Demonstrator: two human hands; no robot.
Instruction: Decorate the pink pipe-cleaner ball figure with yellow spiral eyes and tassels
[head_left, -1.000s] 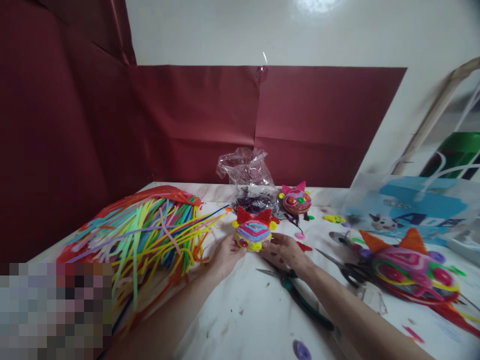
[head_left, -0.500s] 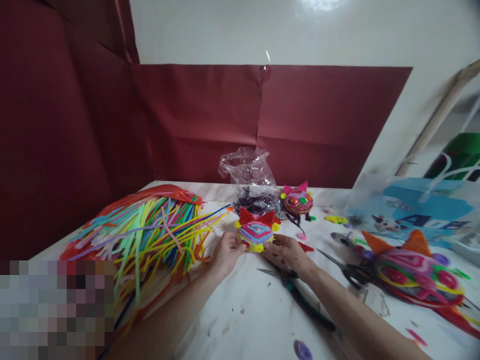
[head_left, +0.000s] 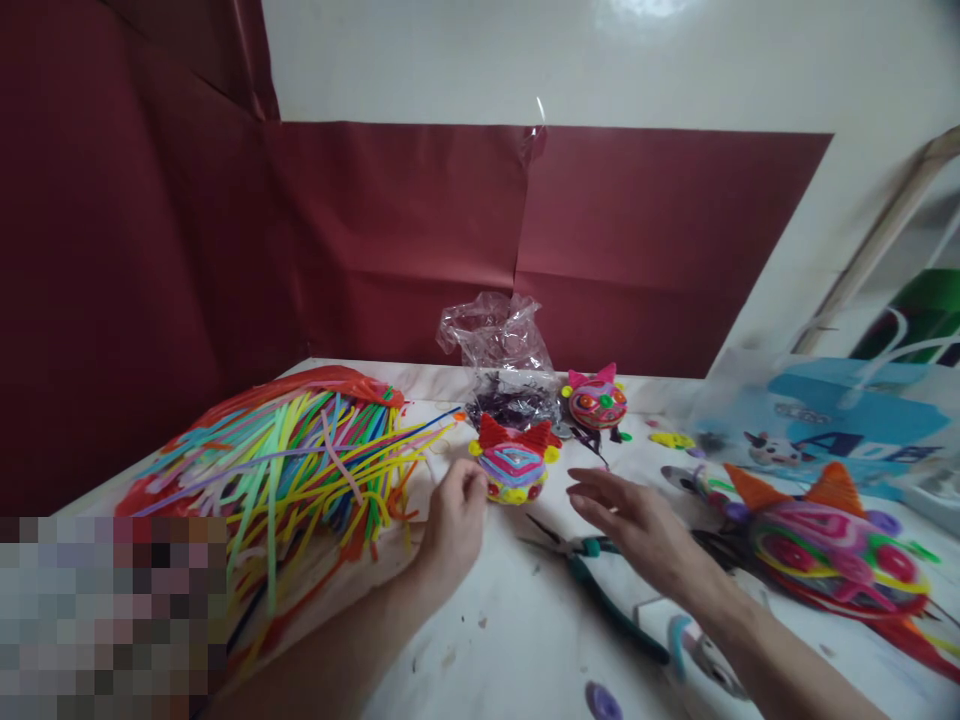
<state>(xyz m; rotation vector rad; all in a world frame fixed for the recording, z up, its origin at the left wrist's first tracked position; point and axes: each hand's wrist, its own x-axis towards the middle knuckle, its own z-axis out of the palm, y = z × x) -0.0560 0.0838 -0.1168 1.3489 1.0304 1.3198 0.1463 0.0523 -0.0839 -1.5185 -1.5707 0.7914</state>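
Observation:
My left hand is closed, its curled fingertips at the left edge of a small animal-face craft. Whether they pinch that edge or anything else is hidden. The face has red pointed ears, yellow round pieces and pink, blue and lilac coiled bands; it stands upright on the table. To its right, my right hand hovers open, fingers stretched towards the craft but apart from it. Below that hand lie pliers with dark green handles, their jaws parted.
Many coloured pipe cleaners spread from red wrapping at left. Behind stand a clear plastic bag and a pink-eared face. At right are a larger orange-eared face, a blue-white bag and a white-and-blue thing beside my forearm.
My right hand has let go of the small face and drawn back right, opening. My left hand has shifted slightly up and curled at its edge. The craft stays almost in place.

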